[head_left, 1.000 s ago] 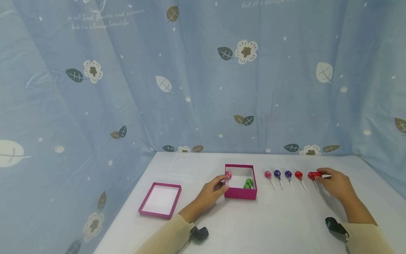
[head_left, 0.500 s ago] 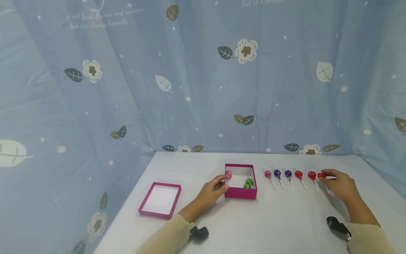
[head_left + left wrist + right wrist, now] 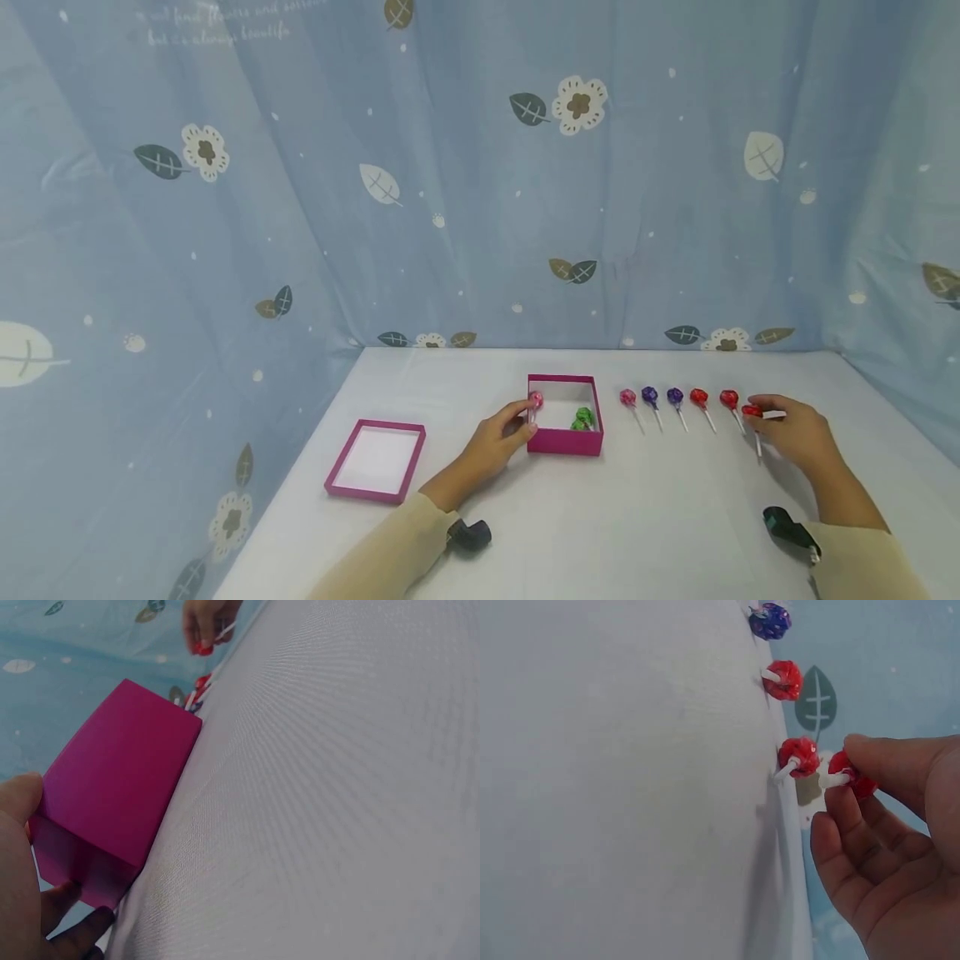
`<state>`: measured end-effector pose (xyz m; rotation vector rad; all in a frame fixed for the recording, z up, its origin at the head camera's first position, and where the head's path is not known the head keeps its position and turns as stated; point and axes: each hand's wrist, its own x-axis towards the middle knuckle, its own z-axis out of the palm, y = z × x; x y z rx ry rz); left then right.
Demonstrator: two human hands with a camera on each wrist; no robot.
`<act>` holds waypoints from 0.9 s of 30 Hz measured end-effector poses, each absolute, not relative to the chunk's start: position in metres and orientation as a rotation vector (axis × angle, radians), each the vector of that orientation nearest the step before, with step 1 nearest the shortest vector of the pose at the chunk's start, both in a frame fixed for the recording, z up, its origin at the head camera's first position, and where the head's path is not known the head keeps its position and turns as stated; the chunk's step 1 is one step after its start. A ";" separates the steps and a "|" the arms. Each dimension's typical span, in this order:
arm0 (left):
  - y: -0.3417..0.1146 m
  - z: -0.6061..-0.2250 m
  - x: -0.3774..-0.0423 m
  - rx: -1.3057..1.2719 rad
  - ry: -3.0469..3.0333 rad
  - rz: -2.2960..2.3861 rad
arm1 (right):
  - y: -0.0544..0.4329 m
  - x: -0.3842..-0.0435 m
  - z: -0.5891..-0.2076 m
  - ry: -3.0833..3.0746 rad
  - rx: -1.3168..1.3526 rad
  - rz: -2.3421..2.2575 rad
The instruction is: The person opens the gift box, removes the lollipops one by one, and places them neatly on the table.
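Observation:
A magenta box (image 3: 564,442) without its lid stands on the white table, with a pink lollipop (image 3: 536,400) at its left inside and green lollipops (image 3: 583,418) at its right. My left hand (image 3: 491,443) grips the box's left side near the front corner; in the left wrist view the thumb lies against one wall and fingers against another. At the right, my right hand (image 3: 798,433) pinches a red lollipop (image 3: 841,774) by its wrapped head, stick pointing down toward me. Left of it lies a row: red lollipops (image 3: 729,398), purple lollipops (image 3: 675,396) and a pink lollipop (image 3: 627,397).
The magenta-rimmed lid (image 3: 375,461) lies inside up at the left of the table (image 3: 600,525). A blue curtain (image 3: 465,208) with leaves and flowers hangs behind and at the sides. Dark wrist devices (image 3: 469,535) sit near both cuffs.
My right hand has left the rightmost red lollipop in the row and moved slightly right, now pinching another red lollipop. My left hand stays at the box. The head view has tilted slightly.

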<state>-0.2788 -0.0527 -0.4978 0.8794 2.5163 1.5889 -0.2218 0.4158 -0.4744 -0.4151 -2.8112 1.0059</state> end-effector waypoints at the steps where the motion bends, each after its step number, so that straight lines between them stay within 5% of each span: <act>1: -0.053 -0.497 -0.279 0.875 2.520 1.587 | 0.415 -0.220 -0.474 -2.823 -0.413 1.007; 27: -0.053 -0.500 -0.279 0.866 2.504 1.592 | 0.419 -0.198 -0.471 -3.021 -0.318 1.000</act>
